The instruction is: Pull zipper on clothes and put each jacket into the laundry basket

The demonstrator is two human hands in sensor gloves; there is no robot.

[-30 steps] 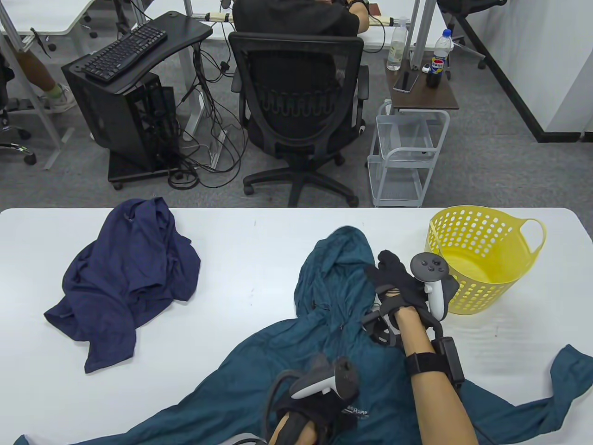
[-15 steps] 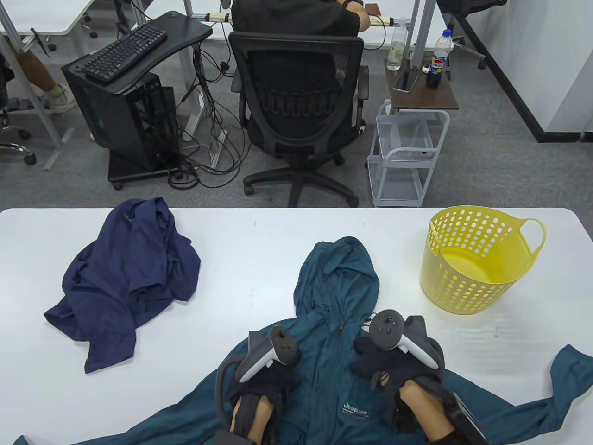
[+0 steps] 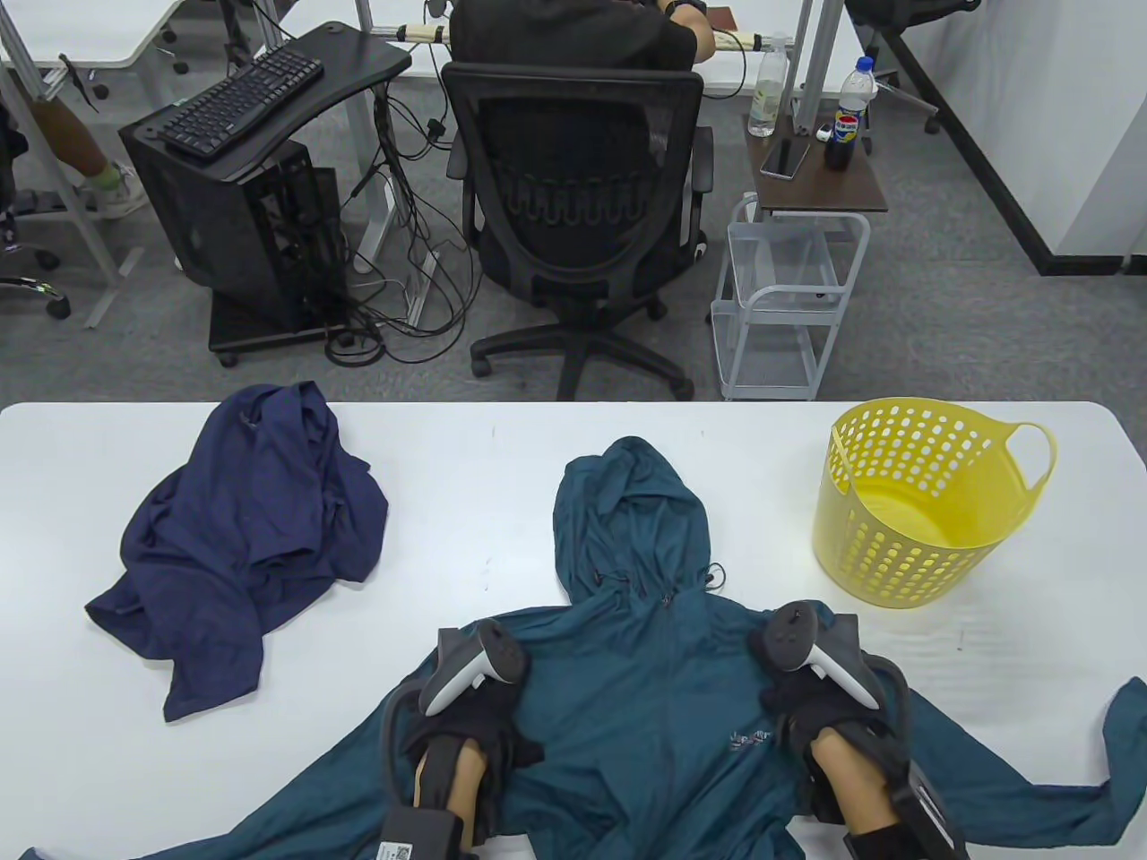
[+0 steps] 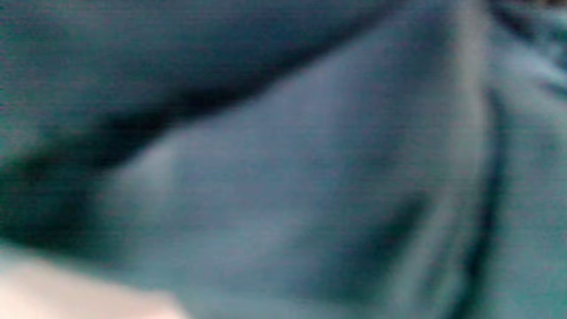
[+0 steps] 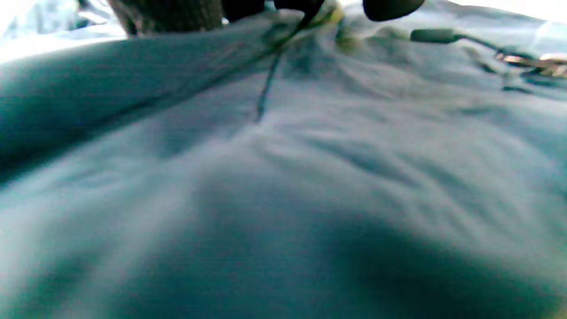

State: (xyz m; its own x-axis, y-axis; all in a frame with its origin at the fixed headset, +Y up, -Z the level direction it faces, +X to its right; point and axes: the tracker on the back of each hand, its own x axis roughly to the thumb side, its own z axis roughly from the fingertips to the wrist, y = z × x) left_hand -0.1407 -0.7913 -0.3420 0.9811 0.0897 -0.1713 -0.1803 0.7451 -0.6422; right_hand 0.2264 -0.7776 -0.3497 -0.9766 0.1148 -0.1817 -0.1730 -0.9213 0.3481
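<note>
table view shows the teal jacket (image 3: 645,708) lying flat on the white table (image 3: 502,502), front side up, hood pointing away from the person and both sleeves spread to the sides. the left hand (image 3: 475,726) rests on the jacket near its left shoulder, and the right hand (image 3: 806,694) rests near the right shoulder. if the fingers are straight or curled into the cloth i cannot tell, because the trackers and the dark gloves hide them (the wrist views give only blurred teal fabric very close).

the zipper line runs down the middle of the chest, between the two hands, and its puller i cannot find with certainty. the yellow laundry basket (image 3: 923,502) stands upright on the table, beyond the right hand and a little apart from the jacket. the navy jacket (image 3: 251,546) lies crumpled at the far left of the table, well apart from everything.

risks, in my judgement: thin fabric can bunch under the zipper and jam it if the cloth is not held tight below the puller. the long sleeves can hang outside the basket, or catch its rim and tip it, because the basket looks light. a sleeve near the table edge may also drag the jacket down.
</note>
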